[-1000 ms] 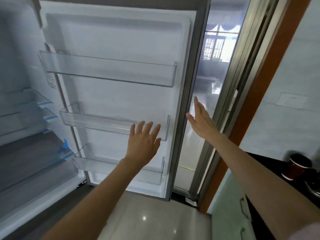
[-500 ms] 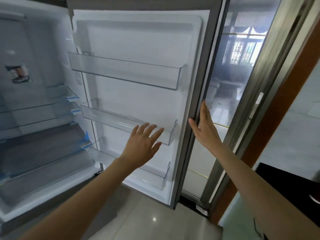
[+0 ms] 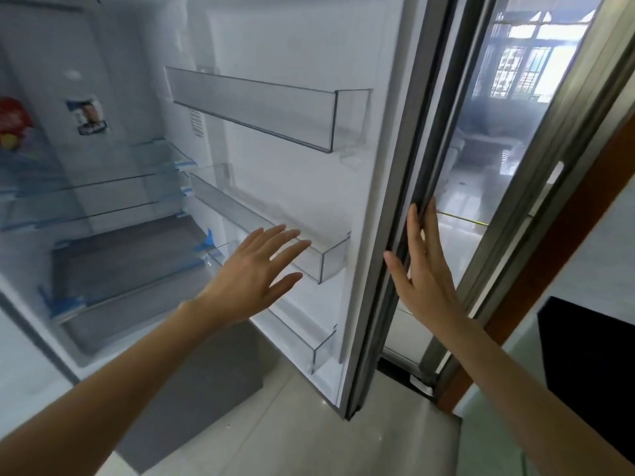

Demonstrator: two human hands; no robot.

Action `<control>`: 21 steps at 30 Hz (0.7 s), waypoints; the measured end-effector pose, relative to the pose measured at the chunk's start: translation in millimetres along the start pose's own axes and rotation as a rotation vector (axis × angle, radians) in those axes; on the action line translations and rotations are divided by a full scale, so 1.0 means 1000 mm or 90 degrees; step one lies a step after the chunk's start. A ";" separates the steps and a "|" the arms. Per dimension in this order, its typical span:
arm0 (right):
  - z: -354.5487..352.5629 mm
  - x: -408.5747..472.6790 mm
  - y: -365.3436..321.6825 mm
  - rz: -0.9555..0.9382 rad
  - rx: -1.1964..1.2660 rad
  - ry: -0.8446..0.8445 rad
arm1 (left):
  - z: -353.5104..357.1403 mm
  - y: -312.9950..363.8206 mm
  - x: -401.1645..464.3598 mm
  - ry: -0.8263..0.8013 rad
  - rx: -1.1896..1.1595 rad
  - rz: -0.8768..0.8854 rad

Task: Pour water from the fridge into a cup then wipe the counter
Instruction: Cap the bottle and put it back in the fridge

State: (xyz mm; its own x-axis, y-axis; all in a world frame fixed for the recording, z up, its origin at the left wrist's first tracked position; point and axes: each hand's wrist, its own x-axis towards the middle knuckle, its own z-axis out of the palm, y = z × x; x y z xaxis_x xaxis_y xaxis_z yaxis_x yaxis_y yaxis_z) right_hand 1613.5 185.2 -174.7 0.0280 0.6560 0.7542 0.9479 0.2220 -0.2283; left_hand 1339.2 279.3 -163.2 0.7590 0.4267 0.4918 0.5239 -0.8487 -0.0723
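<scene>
Since the earlier frame more of the fridge interior (image 3: pixel 103 207) has been brought into view at the left, and the right hand has been set closer against the door's edge. On an upper shelf at the far left a red packet (image 3: pixel 13 116) can be seen, blurred — no water container can be made out. The left hand (image 3: pixel 256 273) is held before the middle door bin (image 3: pixel 275 231), fingers straight and spread, nothing gripped. The right hand (image 3: pixel 424 269) is laid flat along the fridge door's (image 3: pixel 309 46) outer edge — fingers extended, thumb apart. A dark worktop (image 3: pixel 591 355) is seen at far right.
</scene>
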 end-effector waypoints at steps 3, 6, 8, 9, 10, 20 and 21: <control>0.008 -0.011 -0.026 -0.018 -0.028 0.031 | -0.011 -0.012 -0.025 0.019 -0.003 0.013; 0.015 -0.023 -0.056 -0.029 -0.051 0.055 | -0.018 -0.026 -0.050 0.033 -0.007 0.020; 0.020 -0.029 -0.078 -0.032 -0.065 0.061 | -0.022 -0.036 -0.067 0.044 -0.012 0.020; 0.023 -0.031 -0.090 -0.033 -0.069 0.064 | -0.024 -0.041 -0.076 0.052 -0.013 0.016; 0.025 -0.033 -0.101 -0.036 -0.074 0.067 | -0.026 -0.045 -0.085 0.060 -0.013 0.009; 0.062 -0.048 -0.201 -0.128 -0.073 0.104 | -0.037 -0.062 -0.202 0.169 -0.002 -0.051; 0.067 -0.047 -0.210 -0.135 -0.071 0.101 | -0.035 -0.061 -0.217 0.161 -0.003 -0.050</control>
State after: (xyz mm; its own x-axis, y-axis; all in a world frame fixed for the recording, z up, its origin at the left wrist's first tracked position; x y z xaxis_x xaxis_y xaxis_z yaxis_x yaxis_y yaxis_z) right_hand 1391.7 155.8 -203.9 -0.1340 0.4806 0.8666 0.9668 0.2555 0.0077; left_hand 1129.0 227.7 -234.7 0.5953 0.4005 0.6966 0.5752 -0.8177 -0.0214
